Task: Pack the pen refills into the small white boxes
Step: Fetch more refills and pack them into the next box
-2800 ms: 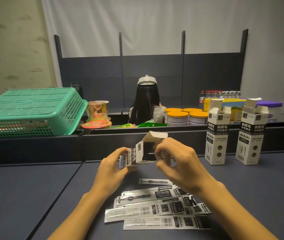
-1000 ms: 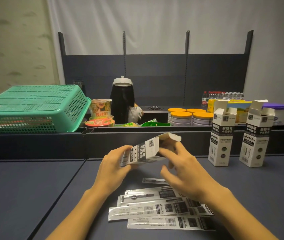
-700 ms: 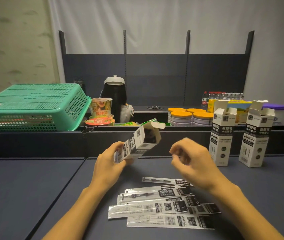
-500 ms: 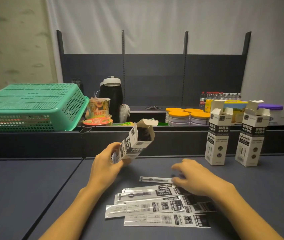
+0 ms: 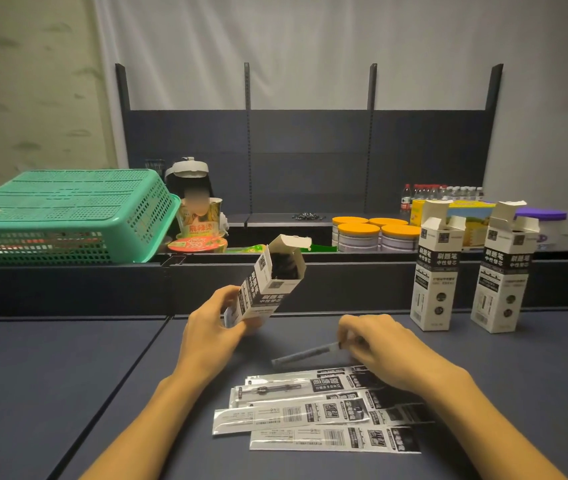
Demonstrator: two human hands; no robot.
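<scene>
Your left hand (image 5: 211, 332) grips the lower end of a small white cardboard box with black printed labels (image 5: 267, 284), tilted so its open mouth, flap up, leans up and to the right. Your right hand (image 5: 384, 351) pinches one end of a single clear-sleeved pen refill (image 5: 305, 355) between curled fingers; its far end points left, low over the dark blue desk (image 5: 68, 375), just above the fanned pile of sleeved pen refills (image 5: 313, 414) lying in front of you. Two more upright white boxes (image 5: 436, 271) with open flaps stand well to the right, near the desk's back edge.

The risk I judge from here is in the feed. You hold the refill at one tip only, so the thin, floppy sleeve could sag and catch on the box's rim or on the raised flap. The box also looks dark inside, perhaps partly filled, which may make the sleeve buckle. Your wrist sits close over the pile, so lifting could scatter it.
</scene>
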